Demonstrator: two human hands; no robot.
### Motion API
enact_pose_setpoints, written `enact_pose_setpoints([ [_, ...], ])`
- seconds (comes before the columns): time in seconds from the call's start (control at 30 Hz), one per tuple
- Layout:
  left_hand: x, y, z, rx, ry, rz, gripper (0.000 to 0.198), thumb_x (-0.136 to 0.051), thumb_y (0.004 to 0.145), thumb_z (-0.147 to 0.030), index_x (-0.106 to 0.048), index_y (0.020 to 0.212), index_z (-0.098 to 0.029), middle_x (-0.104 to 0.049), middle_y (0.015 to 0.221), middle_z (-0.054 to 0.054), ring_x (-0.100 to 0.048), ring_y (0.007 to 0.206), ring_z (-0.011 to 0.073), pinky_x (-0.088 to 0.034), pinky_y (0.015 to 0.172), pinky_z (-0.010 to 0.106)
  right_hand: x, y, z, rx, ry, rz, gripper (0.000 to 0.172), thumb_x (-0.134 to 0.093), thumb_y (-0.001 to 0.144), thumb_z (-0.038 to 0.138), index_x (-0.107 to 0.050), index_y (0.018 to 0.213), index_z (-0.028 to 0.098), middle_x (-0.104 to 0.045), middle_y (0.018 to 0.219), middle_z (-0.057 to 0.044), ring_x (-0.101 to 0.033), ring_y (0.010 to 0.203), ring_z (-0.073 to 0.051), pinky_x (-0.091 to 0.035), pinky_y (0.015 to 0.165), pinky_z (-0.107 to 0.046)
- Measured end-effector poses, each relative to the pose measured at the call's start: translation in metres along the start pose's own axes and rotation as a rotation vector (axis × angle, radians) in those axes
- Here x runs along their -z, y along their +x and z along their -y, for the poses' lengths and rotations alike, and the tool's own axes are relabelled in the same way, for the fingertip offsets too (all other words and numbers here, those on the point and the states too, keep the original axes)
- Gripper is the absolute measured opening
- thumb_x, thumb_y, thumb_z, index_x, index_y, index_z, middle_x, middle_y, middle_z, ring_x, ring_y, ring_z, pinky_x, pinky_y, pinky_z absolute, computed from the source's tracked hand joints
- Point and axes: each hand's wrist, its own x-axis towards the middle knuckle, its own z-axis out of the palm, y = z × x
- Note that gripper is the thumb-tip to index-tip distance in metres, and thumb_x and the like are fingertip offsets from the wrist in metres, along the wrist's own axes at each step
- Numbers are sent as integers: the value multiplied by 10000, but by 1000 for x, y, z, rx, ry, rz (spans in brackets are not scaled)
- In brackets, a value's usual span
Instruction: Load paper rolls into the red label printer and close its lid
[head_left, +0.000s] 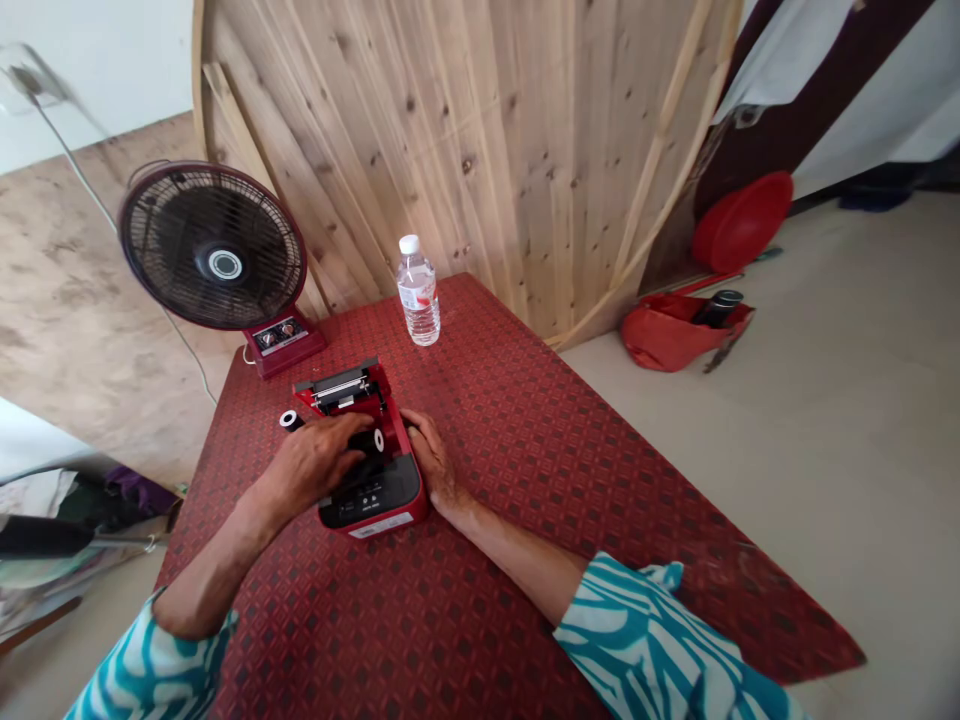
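Note:
A red-and-black desktop printer (371, 505) sits on the table with its lid (341, 385) raised, baring a roller and the red inside. My left hand (319, 455) reaches over the opening from the left. Its fingers are bent round a black roll (367, 442) with a white ring-shaped end, which lies in or just above the compartment; the hand hides part of it. Beyond that hand, a second black roll (291, 421) with a white end shows partly. My right hand (435, 465) lies along the printer's right side, fingers stretched out against it, thumb hidden.
Red patterned cloth covers the table (525, 450). A water bottle (420, 295) stands behind the printer, and a dark red fan (217, 250) at the back left corner. Wooden boards (487, 140) lean behind. On the floor at right are a red bag (667, 335) and red basin (742, 220).

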Motion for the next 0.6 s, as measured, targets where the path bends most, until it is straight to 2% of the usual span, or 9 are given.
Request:
enact_pose_setpoints([
  [0.07,16,-20,2,7,-88,-171,452,-568,877,-284,-506,1320,-220,-694,1179,69,-658,1082,224,-506,953,374,1,0,1,-9,5,12,392,-394,933,440,-592,1216,253,-594,1279,-60,-520,1227,-192,-363,1112,-388],
  [0.13,33,-41,12,127,-196,-323,544,-602,850,-376,-485,1360,-231,-718,1104,54,-686,998,220,-532,917,372,2,-1,2,-17,13,16,395,-403,930,450,-592,1215,252,-592,1288,-59,-517,1235,-195,-361,1118,-393],
  [0.23,52,-67,46,371,-403,-490,525,-676,764,-394,-581,1243,-201,-742,946,44,-709,884,221,-558,854,355,3,-2,2,-34,23,3,381,-418,929,443,-594,1212,258,-598,1290,-54,-521,1233,-204,-361,1120,-409],
  [0.3,56,-77,75,499,-554,-689,524,-749,662,-391,-623,1129,-189,-737,883,31,-706,816,216,-576,743,315,2,-2,3,-53,27,-1,370,-417,935,428,-592,1215,261,-598,1293,-52,-525,1228,-208,-364,1118,-421],
  [0.33,55,-80,91,563,-625,-760,519,-767,623,-386,-626,1083,-190,-731,860,19,-700,780,207,-572,681,292,2,-2,3,-61,29,0,367,-416,937,423,-592,1216,262,-597,1295,-52,-526,1227,-210,-366,1117,-426],
  [0.4,46,-81,118,660,-742,-812,510,-783,573,-391,-615,1012,-194,-713,809,-3,-685,727,192,-548,598,263,3,-3,5,-65,27,3,364,-417,938,422,-596,1213,264,-598,1295,-52,-528,1227,-213,-368,1117,-430],
  [0.47,29,-76,141,680,-760,-849,500,-801,510,-366,-589,927,-188,-694,802,-14,-676,752,174,-544,649,252,3,-3,7,-62,20,2,364,-420,937,427,-600,1209,264,-600,1292,-53,-528,1230,-215,-371,1116,-427],
  [0.53,6,-69,156,705,-741,-763,509,-800,473,-382,-549,871,-190,-674,764,-18,-668,740,164,-539,690,261,4,-3,8,-65,11,2,365,-426,935,430,-602,1207,263,-601,1290,-53,-529,1232,-215,-373,1116,-420],
  [0.6,-19,-62,165,710,-752,-688,506,-797,460,-421,-526,823,-195,-672,728,-10,-663,703,180,-537,664,284,4,-3,9,-71,3,1,368,-429,933,436,-603,1207,262,-600,1287,-54,-528,1233,-215,-373,1116,-415],
])
